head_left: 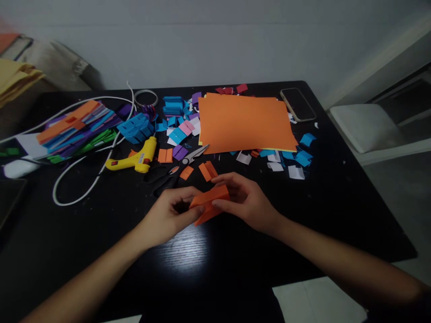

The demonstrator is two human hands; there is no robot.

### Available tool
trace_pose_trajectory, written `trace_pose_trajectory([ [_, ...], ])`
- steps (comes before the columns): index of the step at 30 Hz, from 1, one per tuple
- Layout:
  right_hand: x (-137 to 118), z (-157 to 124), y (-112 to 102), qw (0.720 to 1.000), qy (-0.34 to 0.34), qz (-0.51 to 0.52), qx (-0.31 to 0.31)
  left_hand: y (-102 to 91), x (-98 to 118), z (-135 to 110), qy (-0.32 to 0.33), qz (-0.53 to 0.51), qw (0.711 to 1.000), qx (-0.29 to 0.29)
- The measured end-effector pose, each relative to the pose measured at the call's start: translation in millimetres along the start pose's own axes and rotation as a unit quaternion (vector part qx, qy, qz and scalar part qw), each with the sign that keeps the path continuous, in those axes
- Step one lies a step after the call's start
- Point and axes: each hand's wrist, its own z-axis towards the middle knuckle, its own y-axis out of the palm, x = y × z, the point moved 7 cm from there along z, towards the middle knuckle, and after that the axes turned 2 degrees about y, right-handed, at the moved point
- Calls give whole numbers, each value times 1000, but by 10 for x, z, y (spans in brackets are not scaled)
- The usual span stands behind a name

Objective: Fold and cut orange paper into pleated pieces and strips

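Note:
A folded piece of orange paper (213, 194) is held just above the dark table, between both hands. My left hand (175, 213) pinches its left end, thumb on the near face. From the other side my right hand (247, 202) grips the right end, its thumb also in front and the other fingers behind. Just beyond the hands lie a small folded orange paper piece (208, 171) and black-handled scissors (183, 168) with their blades pointing away to the right. The fingers behind the held paper are partly hidden.
A stack of orange sheets (247, 123) lies at the back, with scattered blue and white paper pieces (296, 172) around it. A yellow glue gun (134, 158), a looped white cable (55, 188) and bundled colored strips (81, 128) are at left. A phone (298, 104) rests back right.

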Motion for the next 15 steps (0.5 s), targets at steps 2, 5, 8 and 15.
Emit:
trace_pose_trajectory([
  [2,1,0,10,1000,2,-3,-5,-16,25,3,13,-21,999,25],
  [5,-27,-5,-28,999,-10,-19,25,-75,56,6,30,-47,994,91],
  [8,-78,-12,-64,997,-30,-43,56,-90,97,9,50,-69,990,114],
  [15,-201,-31,-74,992,-61,-91,65,-135,151,-13,71,-88,987,115],
])
